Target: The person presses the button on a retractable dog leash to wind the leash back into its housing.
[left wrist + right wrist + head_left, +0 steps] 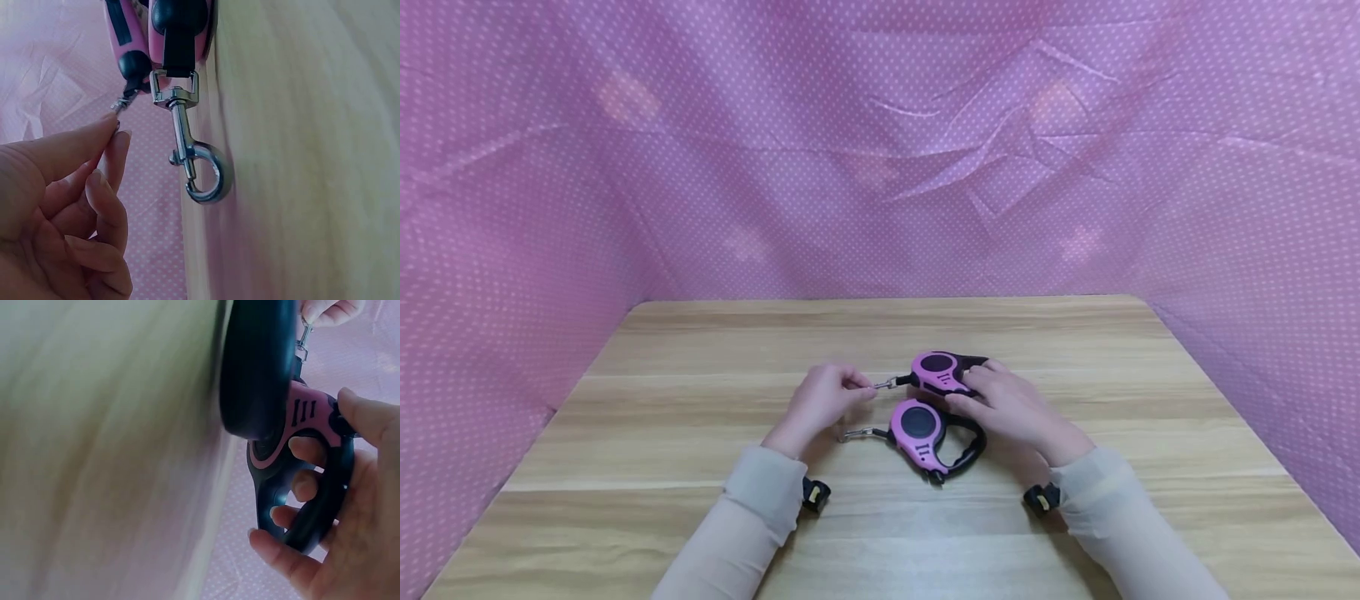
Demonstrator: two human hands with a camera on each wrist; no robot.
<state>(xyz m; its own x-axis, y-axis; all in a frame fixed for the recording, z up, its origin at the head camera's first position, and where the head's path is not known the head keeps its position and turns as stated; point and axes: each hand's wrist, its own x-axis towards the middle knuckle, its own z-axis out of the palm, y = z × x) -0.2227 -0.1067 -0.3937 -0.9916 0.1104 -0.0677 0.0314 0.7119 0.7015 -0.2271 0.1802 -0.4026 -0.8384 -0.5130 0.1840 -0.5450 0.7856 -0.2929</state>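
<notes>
Two pink-and-black retractable dog leashes are on the table, one behind the other. My right hand (1003,402) grips the black handle of the far leash (934,372); in the right wrist view its fingers (306,487) pass through the handle loop and the thumb lies by the casing's edge. My left hand (829,398) pinches the metal snap hook (120,106) of that same leash between thumb and forefinger, with the hook's end hidden by the fingertips. Nearer me lies the other leash (917,423), untouched, its silver snap hook (187,147) pointing left.
The wood-grain table (685,417) reaches back to a pink dotted cloth (880,167) that hangs behind and on both sides. A small black wrist camera (815,495) sits at the left cuff, and a similar wrist camera (1042,499) at the right.
</notes>
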